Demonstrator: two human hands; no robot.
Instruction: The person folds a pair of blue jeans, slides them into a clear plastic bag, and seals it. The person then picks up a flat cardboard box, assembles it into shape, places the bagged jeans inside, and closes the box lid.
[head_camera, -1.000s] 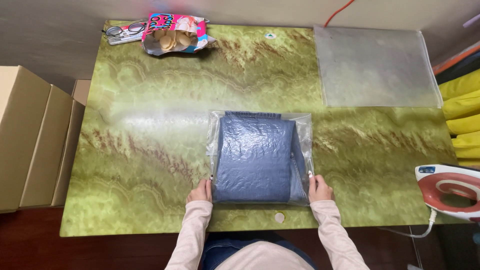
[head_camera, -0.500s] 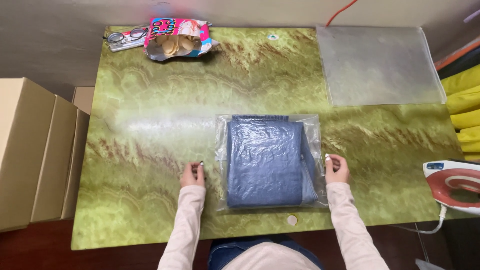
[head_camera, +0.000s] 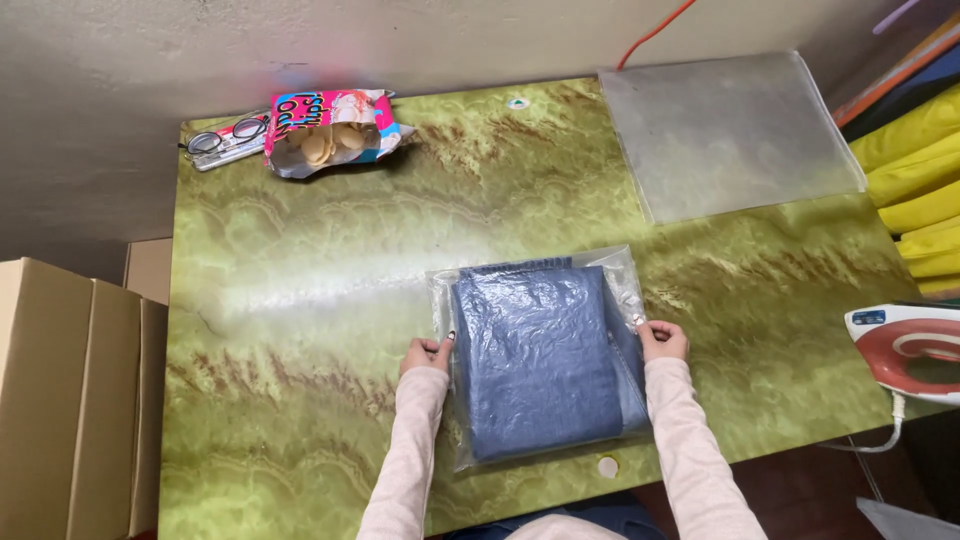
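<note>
We have our left hand and right hand pinching the two side edges of the clear plastic bag with the folded denim sealed inside, lying flat near the front middle of the green marbled table. To handle it well, we judge both grips should stay level so the denim sits square and the film stays smooth. Open tabletop lies left and behind; the iron sits well apart at right, the front edge close.
</note>
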